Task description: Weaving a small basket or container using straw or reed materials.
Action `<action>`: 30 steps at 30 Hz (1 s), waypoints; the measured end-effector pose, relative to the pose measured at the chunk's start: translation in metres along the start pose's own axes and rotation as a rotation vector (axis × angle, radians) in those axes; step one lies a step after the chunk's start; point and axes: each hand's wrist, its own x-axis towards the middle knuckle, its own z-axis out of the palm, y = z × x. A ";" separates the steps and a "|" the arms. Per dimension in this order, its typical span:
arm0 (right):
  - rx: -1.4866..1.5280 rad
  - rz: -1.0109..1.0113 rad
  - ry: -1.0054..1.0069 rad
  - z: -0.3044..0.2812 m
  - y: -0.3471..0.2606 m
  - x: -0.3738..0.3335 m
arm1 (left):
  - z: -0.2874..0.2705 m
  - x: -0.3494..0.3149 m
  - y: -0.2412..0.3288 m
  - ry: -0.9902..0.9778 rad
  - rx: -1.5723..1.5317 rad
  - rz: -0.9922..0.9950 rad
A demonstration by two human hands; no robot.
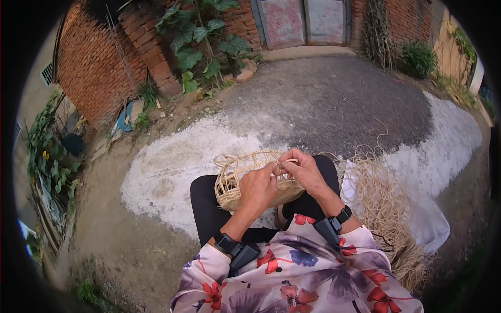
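A straw-coloured woven basket (229, 195) rests across my lap, its lower band tightly woven and its upper part an open lattice. My left hand (259, 185) lies over the near side of the basket, thumb and fingers closed at the rim. Beside it, my right hand (302, 169) pinches a pale cord or strand at the right part of the rim. Both sets of fingertips nearly meet there. How the strand passes through the lattice is hidden behind the fingers.
A tangled heap of straw cord (383, 203) lies by my right leg, partly on a white sack (430, 227). Pale powdery ground (167, 172) and dark gravel (334, 104) spread ahead. Beyond are brick walls (99, 68), leafy plants (190, 44) and a metal door (284, 23).
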 end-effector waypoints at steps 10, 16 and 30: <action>-1.199 -0.280 0.050 0.031 -0.004 -0.008 | 0.007 -0.005 -0.003 0.014 -0.129 -0.160; -1.202 -0.234 0.068 0.044 0.015 -0.001 | 0.015 -0.013 -0.020 0.027 -0.233 -0.219; -0.658 -0.146 -0.023 0.060 0.002 -0.029 | -0.010 -0.047 -0.080 -0.090 -0.866 -0.356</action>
